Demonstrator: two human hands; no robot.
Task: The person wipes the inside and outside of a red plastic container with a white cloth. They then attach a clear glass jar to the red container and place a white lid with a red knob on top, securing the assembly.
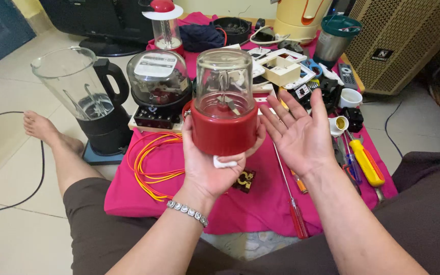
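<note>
The person is sitting on the floor at the bottom of the frame, and the left hand (pixel 211 165) is cupping a red-based grinder jar (pixel 224 108) from below at the centre, fingers wrapped round the red base, clear dome up, with a small white wad pressed under the thumb. The right hand (pixel 298 133) is hovering just beside the jar, palm up, fingers spread, holding nothing.

From here the jar looks at risk of tipping: it is resting in one palm only, top-heavy, and a slack wrist could be letting it roll off onto the pink cloth (pixel 260 203) or the tiles. The blade inside is looking exposed to any finger going in. The orange wire coil (pixel 148 163) lying left of centre could be snagging a sleeve or wrist.

Counting, largest first: one black-based blender jug (pixel 85 99) at the left; one round glass-domed meter (pixel 158 81) behind the jar; one steel cup with a green lid (pixel 333 38) at the upper right; one grinder jar in hand; one yellow-handled screwdriver (pixel 366 163) at the right; one red-handled screwdriver (pixel 297 216) lower centre; one white cup (pixel 351 98). The smaller parts beyond are too jumbled for me to count.
</note>
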